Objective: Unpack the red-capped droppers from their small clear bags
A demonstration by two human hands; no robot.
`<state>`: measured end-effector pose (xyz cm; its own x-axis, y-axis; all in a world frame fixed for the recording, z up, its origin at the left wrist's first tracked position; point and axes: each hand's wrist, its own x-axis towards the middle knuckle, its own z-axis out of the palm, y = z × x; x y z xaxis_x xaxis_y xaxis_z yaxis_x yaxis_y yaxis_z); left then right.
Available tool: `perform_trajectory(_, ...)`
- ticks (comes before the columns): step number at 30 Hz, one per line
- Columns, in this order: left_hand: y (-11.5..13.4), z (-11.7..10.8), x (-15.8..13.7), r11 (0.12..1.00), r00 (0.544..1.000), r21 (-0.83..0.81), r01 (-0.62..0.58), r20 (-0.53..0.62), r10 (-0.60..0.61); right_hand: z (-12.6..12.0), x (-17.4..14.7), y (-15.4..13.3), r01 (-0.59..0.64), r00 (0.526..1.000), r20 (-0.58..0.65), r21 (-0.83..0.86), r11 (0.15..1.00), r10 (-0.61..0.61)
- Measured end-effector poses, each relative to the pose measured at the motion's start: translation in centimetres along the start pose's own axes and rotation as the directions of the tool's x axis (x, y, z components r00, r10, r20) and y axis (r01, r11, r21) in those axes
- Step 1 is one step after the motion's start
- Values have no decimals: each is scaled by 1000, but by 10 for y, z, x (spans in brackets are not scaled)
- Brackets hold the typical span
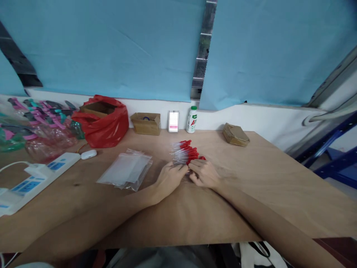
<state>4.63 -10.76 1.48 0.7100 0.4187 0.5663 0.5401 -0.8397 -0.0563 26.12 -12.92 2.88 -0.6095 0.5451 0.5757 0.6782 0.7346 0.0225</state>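
A pile of thin red-handled tools with pale, shiny shafts (182,152) lies mid-table, handles to the right and shafts to the left. They look like small screwdrivers, though their tips are too small to make out. Just in front of the pile, my left hand (172,176) is closed, its fingertips meeting those of the other hand. My right hand (205,174) is closed too, its fingers curled against the pile's near right side. Whatever is pinched between the hands is hidden. Clear plastic bags (126,169) lie flat to the left of my left hand.
At the left stand a power strip (63,159), a white earbud case (88,154), a red plastic bag (111,128) around a carton, and several spray bottles (41,145). Along the wall are an open cardboard box (146,126), a phone (173,122), a white bottle (192,121) and a brown packet (235,134).
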Motion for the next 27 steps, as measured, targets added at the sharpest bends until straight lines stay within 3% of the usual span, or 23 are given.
perform_trajectory(7,2,-8,0,998,996,-4,67,-58,-67,-6,0,-1,24,999,-44,-55,998,-27)
perform_trajectory(18,-3,-7,4,992,988,-11,129,-80,-129,-5,0,3,-144,989,19,-47,988,145)
perform_trajectory(27,-1,-2,4,997,997,27,71,-39,-70,-3,0,0,-118,991,56,-57,991,121)
